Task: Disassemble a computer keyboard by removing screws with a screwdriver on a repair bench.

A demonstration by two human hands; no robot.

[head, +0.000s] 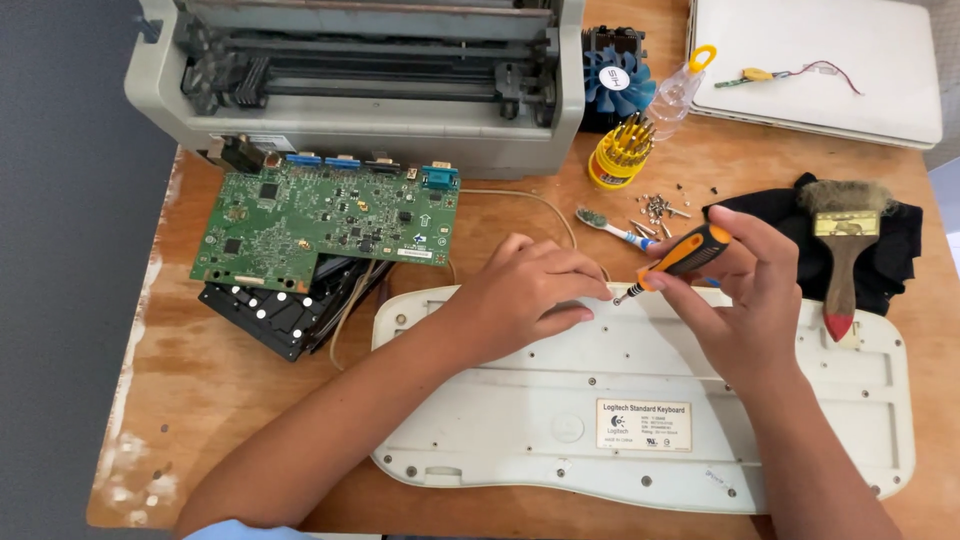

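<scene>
Holding an orange-and-black screwdriver [680, 257] in a closed grip, the right hand [745, 300] tilts it down and to the left, its tip at the upper edge of the keyboard [560, 400]. That keyboard is white and lies underside up on the wooden worktop [200, 380], near its front edge. The left hand [520, 300] rests on the keyboard just beside the tip, fingers curled and holding nothing. Behind the hands lie a toothbrush [612, 230] and loose screws [660, 208]. A green circuit board [325, 222] sits to the left, on top of a black part [270, 315], in front of a grey printer [360, 70]. At right, a paintbrush [843, 250] lies on a black cloth [890, 250].
</scene>
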